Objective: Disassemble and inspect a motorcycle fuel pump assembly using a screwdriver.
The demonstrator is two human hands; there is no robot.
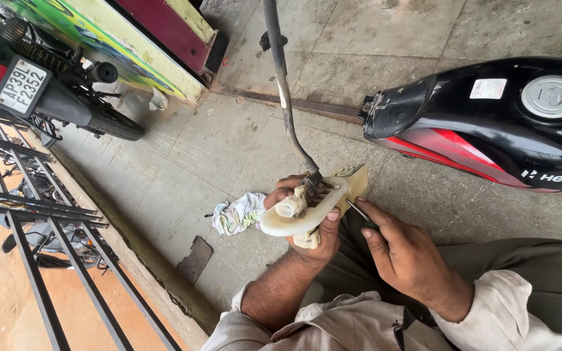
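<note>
Left hand (pixel 310 231) closed around a cream plastic part (pixel 300 211), held above the lap | right hand (pixel 404 253) gripping a thin screwdriver (pixel 359 211), tip at the part's right side | black hose (pixel 284 84) runs up from the part | rag (pixel 235 214) on concrete floor (pixel 216 149) just left | black-and-red fuel tank (pixel 489 123) upper right.

Rolled beige sleeves (pixel 502 312), olive trousers (pixel 528 260).
</note>
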